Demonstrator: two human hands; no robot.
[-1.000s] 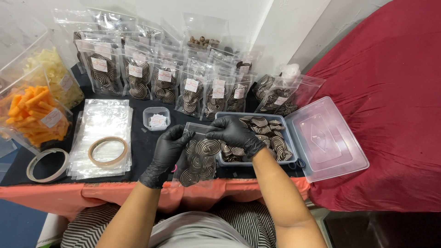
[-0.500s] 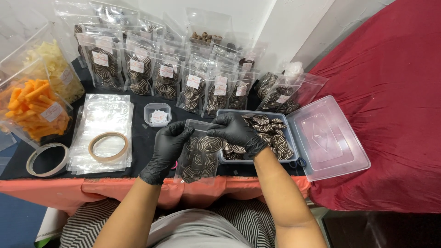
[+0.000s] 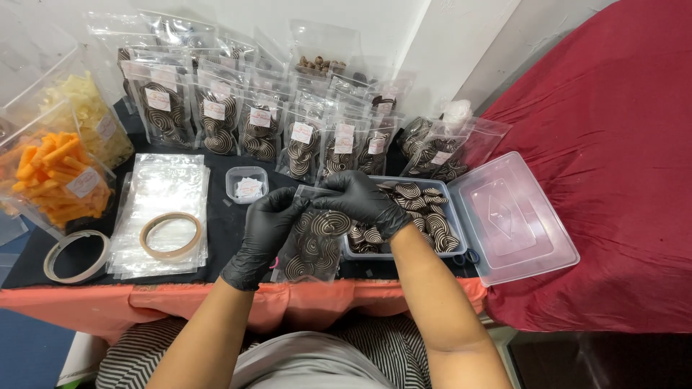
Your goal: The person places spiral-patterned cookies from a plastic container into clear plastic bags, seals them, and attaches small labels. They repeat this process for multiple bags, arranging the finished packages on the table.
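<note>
Filling step, I judge: both gloved hands, left hand (image 3: 265, 229) and right hand (image 3: 359, 198), grip closed on the clear pouch (image 3: 311, 241) of spiral biscuits at its mouth; sealing needs the top edges aligned.

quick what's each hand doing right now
Left hand: shut on the clear bag of spiral cookies, at its top edge.
Right hand: shut on the same bag's top.
</note>
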